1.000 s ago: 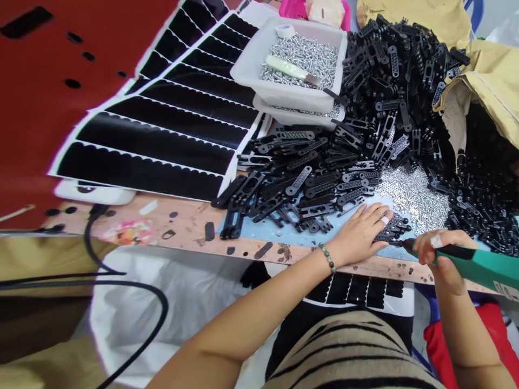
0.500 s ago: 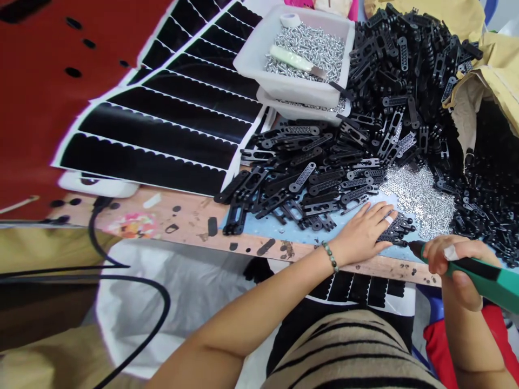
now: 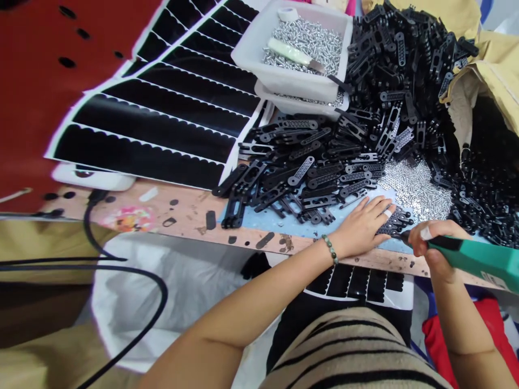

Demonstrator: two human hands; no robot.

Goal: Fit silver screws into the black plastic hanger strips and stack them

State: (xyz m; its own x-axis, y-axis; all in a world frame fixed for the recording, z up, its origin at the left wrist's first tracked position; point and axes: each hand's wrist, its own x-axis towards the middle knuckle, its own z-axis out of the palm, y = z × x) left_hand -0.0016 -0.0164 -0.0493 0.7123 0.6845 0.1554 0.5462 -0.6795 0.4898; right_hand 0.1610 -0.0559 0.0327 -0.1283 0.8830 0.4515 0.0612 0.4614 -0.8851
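My left hand lies flat with fingers stretched out over a small row of black plastic links near the table's front edge. Its palm hides part of that row. My right hand is wrapped round the front of a green electric screwdriver, which lies nearly level. The dark tip points left and meets the near end of the row, close to my left thumb; the exact contact is too small to make out. Just behind the row sits a pile of small silver screws.
Loose black links are heaped behind my left hand and further back. A white bin holds screws, a green-handled blade and a tape roll. Black scalloped sheets cover the left side. Yellow sacking borders the right; a cable loops below.
My right hand and the screwdriver have moved left and slightly up, bringing the tip closer to my left thumb. My left hand stays over the row. The whole view has shifted slightly.
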